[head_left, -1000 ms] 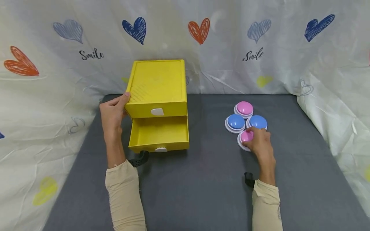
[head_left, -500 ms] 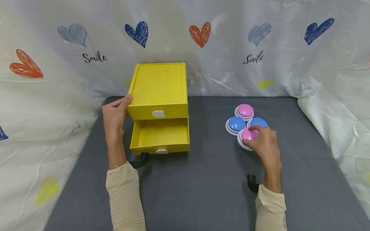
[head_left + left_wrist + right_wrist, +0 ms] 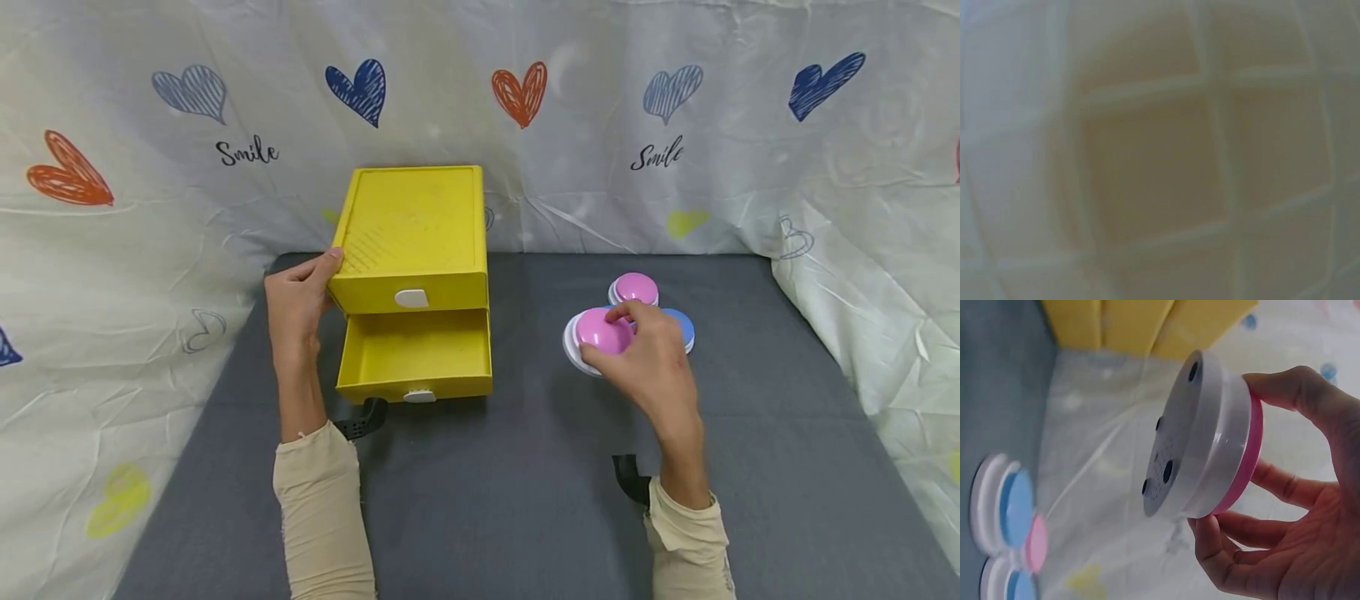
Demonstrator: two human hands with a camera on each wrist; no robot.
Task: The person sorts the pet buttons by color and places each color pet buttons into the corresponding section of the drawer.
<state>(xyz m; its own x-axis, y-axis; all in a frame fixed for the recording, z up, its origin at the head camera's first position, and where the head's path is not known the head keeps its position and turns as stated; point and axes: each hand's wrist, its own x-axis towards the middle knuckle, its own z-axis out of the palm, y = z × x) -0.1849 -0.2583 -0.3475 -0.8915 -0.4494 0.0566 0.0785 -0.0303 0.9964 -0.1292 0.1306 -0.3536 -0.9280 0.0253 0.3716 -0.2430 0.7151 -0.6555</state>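
Note:
In the head view a yellow two-drawer box (image 3: 416, 218) stands at the back left, its lower drawer (image 3: 415, 354) pulled out with nothing inside. My left hand (image 3: 296, 300) grips the box's left front edge, thumb on the top. Held by its rim in my right hand (image 3: 651, 362) is a pink push button (image 3: 602, 331) with a white base. The right wrist view shows this pink push button (image 3: 1219, 444) raised off the table, its underside with dark feet turned to the camera. Blurred pale material with a grid fills the left wrist view.
Behind the held button stand another pink push button (image 3: 636, 288) and a blue push button (image 3: 679, 327); a second blue one (image 3: 1017, 506) shows in the right wrist view. The dark grey table (image 3: 480, 500) meets a white curtain (image 3: 570, 167) at its back.
My right hand has lifted the front pink push button off the table and carried it left, over the left blue button. The left hand keeps its grip on the box.

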